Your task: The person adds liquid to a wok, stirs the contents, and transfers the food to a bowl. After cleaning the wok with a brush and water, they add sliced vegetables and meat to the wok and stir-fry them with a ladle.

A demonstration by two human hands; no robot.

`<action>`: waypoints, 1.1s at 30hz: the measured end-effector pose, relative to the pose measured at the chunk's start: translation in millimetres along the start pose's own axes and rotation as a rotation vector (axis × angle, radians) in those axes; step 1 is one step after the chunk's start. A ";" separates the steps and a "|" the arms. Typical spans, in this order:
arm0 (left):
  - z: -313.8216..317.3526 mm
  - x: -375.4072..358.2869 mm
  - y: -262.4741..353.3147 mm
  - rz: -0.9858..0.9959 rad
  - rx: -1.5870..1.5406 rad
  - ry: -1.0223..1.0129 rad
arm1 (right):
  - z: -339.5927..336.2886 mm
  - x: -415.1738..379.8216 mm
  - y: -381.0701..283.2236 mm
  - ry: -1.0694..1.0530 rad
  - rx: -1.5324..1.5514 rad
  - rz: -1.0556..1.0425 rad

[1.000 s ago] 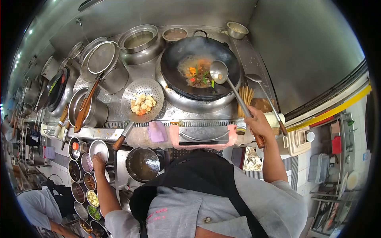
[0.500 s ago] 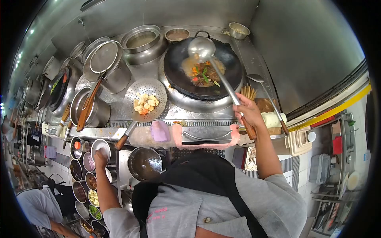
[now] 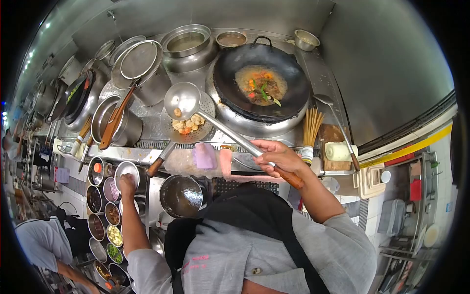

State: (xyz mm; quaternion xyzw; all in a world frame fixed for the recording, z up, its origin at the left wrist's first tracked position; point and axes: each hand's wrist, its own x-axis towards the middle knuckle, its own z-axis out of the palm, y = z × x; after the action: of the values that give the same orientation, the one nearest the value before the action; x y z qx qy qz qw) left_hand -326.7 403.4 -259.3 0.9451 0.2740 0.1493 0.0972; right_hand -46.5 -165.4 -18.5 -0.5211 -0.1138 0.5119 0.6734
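Note:
My right hand (image 3: 279, 160) is closed around the wooden-ended handle of a ladle (image 3: 182, 100). The ladle's bowl hangs over a perforated strainer (image 3: 206, 128), where pale, lumpy food pieces (image 3: 190, 124) lie. To the right, a black wok (image 3: 230, 105) on the burner holds broth with vegetables (image 3: 264, 88), orange bits and green leaves among them. At the lower left, my left hand (image 3: 127, 184) is closed at a round metal bowl (image 3: 120, 171) with a pale inside. Its fingertips are hidden, so what they hold cannot be seen.
Several ingredient tubs (image 3: 114, 235) stand at lower left. A dark pan (image 3: 182, 196) sits before me. Beyond are a pot with a sieve (image 3: 139, 60) and a lidded pot (image 3: 188, 56). A bamboo brush (image 3: 312, 128) and a spatula (image 3: 342, 122) lie right. Another person (image 3: 46, 242) bends nearby.
The ladle has swung left from above the wok to above the strainer, my right hand moving left and lower with it. My left hand has shifted slightly upward at the bowl.

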 end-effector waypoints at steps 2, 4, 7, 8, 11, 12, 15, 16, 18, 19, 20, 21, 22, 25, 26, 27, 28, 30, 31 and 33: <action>-1.3 -7.8 -14.3 0.090 -0.008 0.151 | 1.0 -11.7 -9.0 0.135 0.028 0.002; -26.4 -14.3 8.2 -0.081 0.014 0.153 | -23.5 -28.5 -11.4 0.181 -0.057 -0.029; -46.3 -23.3 10.2 -0.154 -0.069 0.163 | -37.5 -66.9 -30.7 0.375 -0.355 -0.068; -55.0 -23.7 13.8 -0.169 -0.085 0.149 | -46.7 -76.7 -34.2 0.435 -0.573 -0.090; -58.9 -19.1 12.5 -0.191 -0.098 0.048 | -68.6 -104.0 -44.8 0.544 -1.131 -0.159; -55.9 -17.0 10.6 -0.164 -0.128 0.005 | -70.9 -113.3 -48.9 0.534 -1.252 -0.180; -42.0 -11.8 6.0 -0.152 -0.159 -0.106 | -75.2 -123.0 -54.0 0.502 -1.468 -0.116; -32.3 -9.2 2.2 -0.159 -0.158 -0.138 | -78.9 -115.1 -50.6 0.522 -1.531 -0.063; -7.4 -2.7 -17.9 -0.072 -0.030 -0.173 | -99.2 -94.4 -38.2 0.581 -1.607 -0.044; -4.8 -4.0 -17.8 -0.057 0.014 -0.151 | -119.6 -76.6 -28.8 0.619 -1.623 -0.079; -3.8 -5.0 -15.5 -0.043 0.058 -0.128 | -137.2 -61.0 -20.2 0.657 -1.639 -0.114; -3.8 -3.1 -13.0 -0.028 0.101 -0.101 | -150.8 -46.5 -12.7 0.686 -1.548 -0.194; -5.6 -1.7 -9.7 -0.036 0.098 -0.095 | -162.7 -31.2 -8.3 0.713 -1.460 -0.276; -4.5 -7.3 -15.9 -0.042 0.079 -0.098 | -157.3 2.2 -19.1 0.790 -1.019 -0.192; 2.9 -6.7 -25.9 -0.027 0.068 -0.109 | -153.7 7.2 -19.1 0.810 -0.837 -0.109; 1.5 -4.8 -24.4 -0.015 0.055 -0.117 | -155.8 8.5 -18.3 0.772 -0.734 -0.116; 0.6 -4.1 -22.4 -0.016 0.067 -0.138 | -159.0 11.8 -17.7 0.730 -0.635 -0.124; -4.0 -3.9 -13.4 -0.024 0.091 -0.174 | -172.4 14.2 -12.5 0.641 -0.482 -0.132; -7.1 -5.1 -12.0 -0.039 0.087 -0.181 | -169.1 4.3 -15.0 0.609 -0.476 -0.116; -11.0 -9.7 -5.5 -0.068 0.071 -0.199 | -159.8 -17.9 -25.9 0.548 -0.470 -0.080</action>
State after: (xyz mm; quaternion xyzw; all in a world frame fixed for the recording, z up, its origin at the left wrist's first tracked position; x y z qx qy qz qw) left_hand -340.9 403.7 -252.6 0.9482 0.3001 0.0415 0.0952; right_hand 70.0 -271.7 -59.5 -0.7746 -0.0638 0.2866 0.5602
